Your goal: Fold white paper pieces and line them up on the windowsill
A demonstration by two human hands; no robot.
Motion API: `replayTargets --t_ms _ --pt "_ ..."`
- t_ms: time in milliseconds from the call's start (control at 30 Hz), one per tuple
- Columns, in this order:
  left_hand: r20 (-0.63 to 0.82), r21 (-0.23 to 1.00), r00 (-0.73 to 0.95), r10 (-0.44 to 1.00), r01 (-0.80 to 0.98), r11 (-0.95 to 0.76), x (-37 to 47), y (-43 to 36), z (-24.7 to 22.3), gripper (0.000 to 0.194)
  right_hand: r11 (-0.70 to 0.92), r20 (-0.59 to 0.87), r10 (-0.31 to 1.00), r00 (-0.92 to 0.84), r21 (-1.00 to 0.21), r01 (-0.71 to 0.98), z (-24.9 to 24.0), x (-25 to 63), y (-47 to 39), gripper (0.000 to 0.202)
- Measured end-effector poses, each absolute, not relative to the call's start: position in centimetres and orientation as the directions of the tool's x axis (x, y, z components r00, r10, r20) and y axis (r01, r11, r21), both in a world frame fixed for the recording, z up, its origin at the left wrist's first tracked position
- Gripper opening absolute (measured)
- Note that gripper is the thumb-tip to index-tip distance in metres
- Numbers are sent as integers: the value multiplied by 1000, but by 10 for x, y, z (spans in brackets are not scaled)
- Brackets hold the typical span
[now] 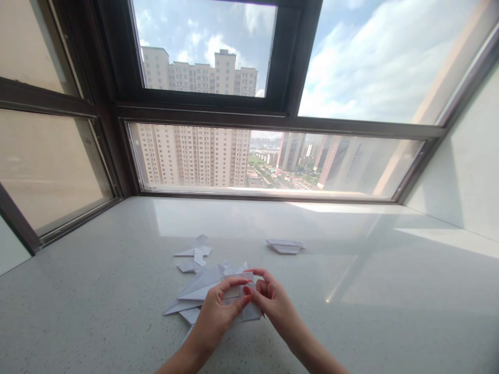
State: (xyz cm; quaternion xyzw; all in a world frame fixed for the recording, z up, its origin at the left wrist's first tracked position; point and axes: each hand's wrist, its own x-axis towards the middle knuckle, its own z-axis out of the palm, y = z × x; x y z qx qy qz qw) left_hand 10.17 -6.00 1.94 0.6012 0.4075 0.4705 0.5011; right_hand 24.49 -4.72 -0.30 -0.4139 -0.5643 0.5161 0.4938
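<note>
A folded white paper piece (251, 310) with crossing crease or edge lines is between my two hands, just above the speckled white sill. My left hand (220, 309) grips its left side, thumb and forefinger curved over it. At its right and upper edge my right hand (273, 296) pinches the paper, the two thumbs nearly meeting. Red nails show on the fingers. Beside and behind my left hand lie several pointed folded papers (198, 285), partly hidden by that hand.
Farther back on the sill (370, 311) are a folded paper shape with angular arms (198, 253) and, to the right, a boat-like folded paper (285, 246). Dark-framed windows (210, 111) bound the sill at the back and left, a white wall at right.
</note>
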Motion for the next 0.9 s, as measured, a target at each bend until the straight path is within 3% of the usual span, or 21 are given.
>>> replayTargets --t_ms 167,467,600,800,900 --pt "145 989 163 976 -65 -136 99 -55 16 23 113 120 978 -173 -992 -50 0 244 -49 45" --pt "-5 914 -251 968 -395 -98 65 -30 30 41 182 177 981 -80 -982 51 1 244 -49 44" --pt "-42 885 -335 941 -450 -121 60 -28 37 42 248 212 965 -153 -930 273 1 246 -53 33" --pt "-29 884 -314 949 -451 -122 60 -28 36 40 291 211 957 -201 -686 667 -5 249 -58 24" --pt "-20 899 -257 966 -426 -95 66 -29 26 41 281 198 959 -203 -571 771 -11 247 -57 29"
